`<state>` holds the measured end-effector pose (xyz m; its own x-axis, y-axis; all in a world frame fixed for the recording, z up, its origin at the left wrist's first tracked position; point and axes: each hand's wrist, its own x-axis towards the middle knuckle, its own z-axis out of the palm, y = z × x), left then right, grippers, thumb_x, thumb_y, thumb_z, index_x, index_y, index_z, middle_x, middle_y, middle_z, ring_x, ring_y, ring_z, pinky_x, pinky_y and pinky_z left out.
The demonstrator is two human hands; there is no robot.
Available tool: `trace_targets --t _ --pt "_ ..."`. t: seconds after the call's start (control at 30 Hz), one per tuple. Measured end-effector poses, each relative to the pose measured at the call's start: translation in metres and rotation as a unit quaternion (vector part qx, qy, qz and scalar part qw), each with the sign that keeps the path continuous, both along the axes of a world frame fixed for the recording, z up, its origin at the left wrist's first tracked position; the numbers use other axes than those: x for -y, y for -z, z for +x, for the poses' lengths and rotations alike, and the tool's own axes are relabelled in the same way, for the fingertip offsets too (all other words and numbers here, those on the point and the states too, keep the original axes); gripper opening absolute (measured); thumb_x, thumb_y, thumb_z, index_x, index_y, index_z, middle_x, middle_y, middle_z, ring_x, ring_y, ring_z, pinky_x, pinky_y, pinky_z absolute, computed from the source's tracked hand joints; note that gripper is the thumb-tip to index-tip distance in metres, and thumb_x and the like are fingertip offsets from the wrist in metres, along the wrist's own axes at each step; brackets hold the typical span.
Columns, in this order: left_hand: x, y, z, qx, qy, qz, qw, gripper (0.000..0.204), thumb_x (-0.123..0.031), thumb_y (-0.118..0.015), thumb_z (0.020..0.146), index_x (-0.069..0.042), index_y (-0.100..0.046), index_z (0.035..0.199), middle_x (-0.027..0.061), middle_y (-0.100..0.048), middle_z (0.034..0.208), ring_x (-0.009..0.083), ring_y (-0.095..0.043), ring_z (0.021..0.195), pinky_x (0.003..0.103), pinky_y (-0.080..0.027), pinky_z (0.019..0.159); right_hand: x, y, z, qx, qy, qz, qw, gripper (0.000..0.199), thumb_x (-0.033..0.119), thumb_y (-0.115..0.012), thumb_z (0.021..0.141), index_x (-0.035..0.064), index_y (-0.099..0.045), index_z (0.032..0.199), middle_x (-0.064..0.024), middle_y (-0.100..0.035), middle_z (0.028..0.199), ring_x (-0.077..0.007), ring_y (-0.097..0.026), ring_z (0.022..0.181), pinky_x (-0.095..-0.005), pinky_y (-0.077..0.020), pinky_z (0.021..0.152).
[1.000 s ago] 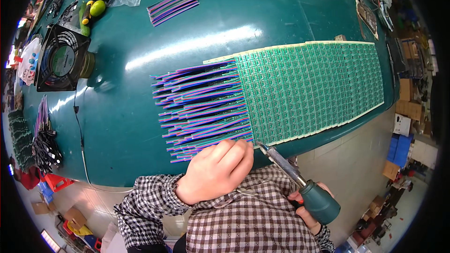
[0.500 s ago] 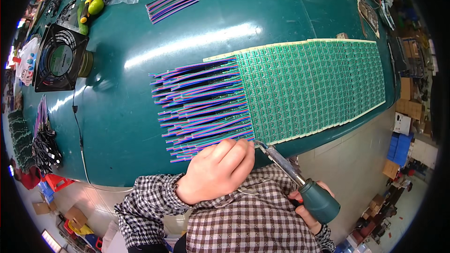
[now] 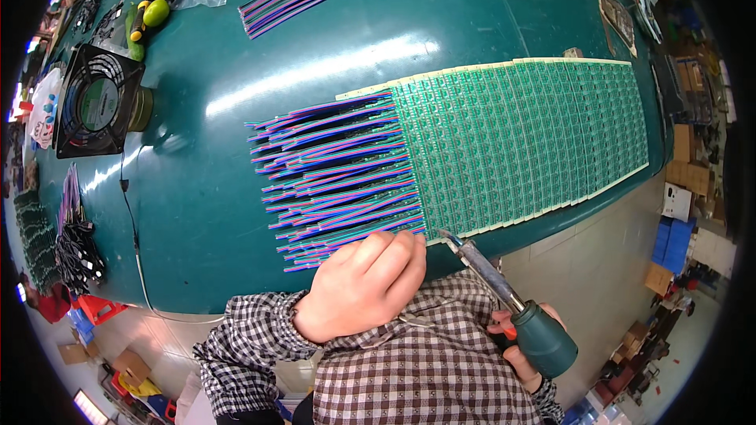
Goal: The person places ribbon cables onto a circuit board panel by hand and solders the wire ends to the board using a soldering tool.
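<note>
1. one bare left hand (image 3: 362, 283), curled over the near end of the thin multicoloured wire leads (image 3: 335, 161); its fingertips are hidden, so we cannot tell whether it pinches one. a slack hold could let a lead drift askew.
2. one bare right hand (image 3: 520, 350), wrapped round a soldering iron (image 3: 524, 316) with flared dark-green handle and metal shaft. its tip sits near the left fingertips; a slip could burn them.
3. one green, pale-edged circuit-board panel (image 3: 524, 141), right of the leads on the glossy dark-green table (image 3: 189, 212). we judge a nudge could skew it.
4. close-packed leads: a straying tip could melt neighbouring insulation.
</note>
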<state>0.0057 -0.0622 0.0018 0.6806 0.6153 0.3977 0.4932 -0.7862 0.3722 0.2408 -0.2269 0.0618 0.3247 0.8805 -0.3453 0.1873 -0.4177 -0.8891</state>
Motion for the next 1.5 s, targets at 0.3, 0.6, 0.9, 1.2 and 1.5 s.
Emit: trace_targets --t 0.3,0.6,0.9,1.2,1.5 --pt "-0.003 -0.001 0.0 0.011 0.012 0.006 1.0 0.03 -0.007 -0.075 0.075 -0.001 -0.078 0.105 0.0073 -0.069 0.102 0.0193 -0.067 0.082 0.029 -0.055 0.065 0.004 0.001 0.007 0.023 -0.044 -0.011 0.999 0.047 0.045 -0.087 0.083 0.0041 -0.079 0.105 -0.0047 -0.081 0.099 -0.0223 -0.07 0.09 -0.035 -0.0553 0.081" --pt "-0.004 0.0 -0.001 0.014 0.013 -0.019 1.0 0.033 -0.008 -0.076 0.074 -0.002 -0.077 0.106 0.0068 -0.068 0.103 0.0194 -0.066 0.082 0.029 -0.054 0.065 0.006 0.004 0.011 0.041 -0.073 -0.004 0.996 0.049 0.044 -0.088 0.082 0.0032 -0.078 0.108 -0.0051 -0.08 0.096 -0.0225 -0.07 0.084 -0.0357 -0.0566 0.079" --pt "-0.004 0.0 -0.001 0.008 0.013 -0.006 1.0 0.032 -0.007 -0.076 0.074 -0.001 -0.077 0.105 0.0077 -0.068 0.102 0.0197 -0.067 0.082 0.029 -0.055 0.065 0.007 0.005 0.014 0.055 -0.093 -0.015 0.994 0.051 0.044 -0.089 0.081 0.0022 -0.077 0.108 -0.0066 -0.079 0.097 -0.0238 -0.07 0.082 -0.0361 -0.0573 0.077" --pt "-0.002 0.0 0.0 0.016 0.008 0.003 1.0 0.031 -0.006 -0.076 0.074 0.0 -0.077 0.104 0.0081 -0.069 0.102 0.0197 -0.067 0.082 0.029 -0.056 0.067 0.01 0.008 0.015 0.083 -0.103 0.015 0.991 0.051 0.043 -0.09 0.08 0.0012 -0.078 0.107 -0.0099 -0.078 0.099 -0.024 -0.069 0.079 -0.0363 -0.0573 0.073" --pt "-0.001 0.001 0.001 0.009 0.002 0.019 1.0 0.03 -0.005 -0.076 0.073 0.0 -0.078 0.103 0.0078 -0.069 0.1 0.0198 -0.067 0.081 0.028 -0.055 0.065 0.009 0.007 0.012 0.08 -0.087 0.013 0.993 0.05 0.041 -0.091 0.079 0.001 -0.078 0.107 -0.0112 -0.077 0.099 -0.0242 -0.069 0.079 -0.0361 -0.0566 0.071"
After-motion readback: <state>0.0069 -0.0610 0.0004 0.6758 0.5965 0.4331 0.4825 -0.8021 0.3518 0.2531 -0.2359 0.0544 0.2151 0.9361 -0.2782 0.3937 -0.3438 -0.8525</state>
